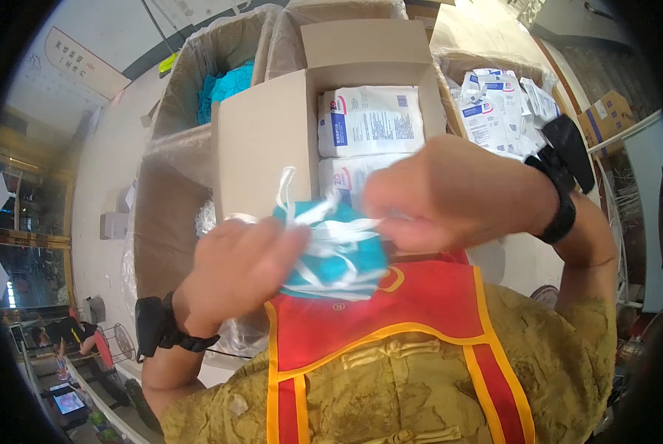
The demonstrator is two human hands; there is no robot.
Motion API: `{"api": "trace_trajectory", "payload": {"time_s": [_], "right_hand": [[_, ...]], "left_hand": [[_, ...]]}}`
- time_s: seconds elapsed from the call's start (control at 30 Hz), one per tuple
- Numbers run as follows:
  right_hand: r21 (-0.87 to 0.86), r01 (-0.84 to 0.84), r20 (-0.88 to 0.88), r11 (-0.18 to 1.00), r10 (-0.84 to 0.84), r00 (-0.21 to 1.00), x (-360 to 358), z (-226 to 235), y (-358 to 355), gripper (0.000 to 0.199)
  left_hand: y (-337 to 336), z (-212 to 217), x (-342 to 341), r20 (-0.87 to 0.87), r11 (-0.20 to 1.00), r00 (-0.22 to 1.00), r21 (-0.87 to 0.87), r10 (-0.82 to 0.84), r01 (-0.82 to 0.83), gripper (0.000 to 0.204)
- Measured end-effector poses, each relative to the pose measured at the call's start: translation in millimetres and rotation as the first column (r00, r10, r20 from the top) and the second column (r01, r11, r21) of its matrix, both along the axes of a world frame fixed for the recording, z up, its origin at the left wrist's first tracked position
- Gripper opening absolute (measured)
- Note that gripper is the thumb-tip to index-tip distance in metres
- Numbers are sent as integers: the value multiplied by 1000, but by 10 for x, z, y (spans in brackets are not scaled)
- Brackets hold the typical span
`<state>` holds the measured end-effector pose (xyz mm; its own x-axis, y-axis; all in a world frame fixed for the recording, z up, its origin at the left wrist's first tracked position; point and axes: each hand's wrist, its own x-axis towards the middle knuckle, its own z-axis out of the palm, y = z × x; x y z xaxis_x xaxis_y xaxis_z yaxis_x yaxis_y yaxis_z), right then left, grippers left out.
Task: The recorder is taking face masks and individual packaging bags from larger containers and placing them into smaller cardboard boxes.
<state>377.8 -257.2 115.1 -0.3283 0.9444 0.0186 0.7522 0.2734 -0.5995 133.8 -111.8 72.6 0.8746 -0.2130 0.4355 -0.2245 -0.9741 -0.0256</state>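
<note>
A small stack of teal face masks [350, 268] with loose white ear loops is held in front of my red apron, at the near side of the open carton. My left hand [246, 255] grips the stack by its left edge, thumb over the top. My right hand [435, 203] is curled at the stack's right edge, its fingertips pinched at the white loops; motion blurs them. Just beyond, white printed packets [370, 122] lie in the open cardboard carton [265, 140], partly hidden by my right hand.
At the far left, a plastic-lined box holds teal masks [231, 89]. Another lined box [172, 214] stands nearer on the left. On the right, a lined box holds loose white packets [498, 111]. A taped brown carton [605, 118] sits farther right.
</note>
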Motion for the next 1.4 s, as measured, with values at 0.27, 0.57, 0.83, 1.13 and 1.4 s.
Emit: {"api": "trace_trajectory", "payload": {"time_s": [0.27, 0.57, 0.83, 1.13, 1.4], "right_hand": [[-168, 103, -73, 980, -116, 991, 210, 28, -617, 8], [-496, 163, -247, 853, -319, 915, 326, 122, -879, 9], [-622, 409, -590, 668, -743, 315, 622, -255, -1212, 18], [-261, -53, -961, 964, -264, -77, -22, -539, -262, 20], [-401, 204, -829, 893, -448, 335, -269, -700, 415, 38]], "left_hand": [[104, 64, -204, -43, 992, 991, -1, 126, -127, 37], [205, -25, -322, -99, 977, 972, 19, 213, -212, 34], [903, -152, -1068, -44, 256, 676, -906, 735, -337, 36], [503, -255, -399, 452, -305, 753, -718, 478, 625, 38], [51, -233, 335, 536, -440, 795, -664, 282, 604, 32]]}}
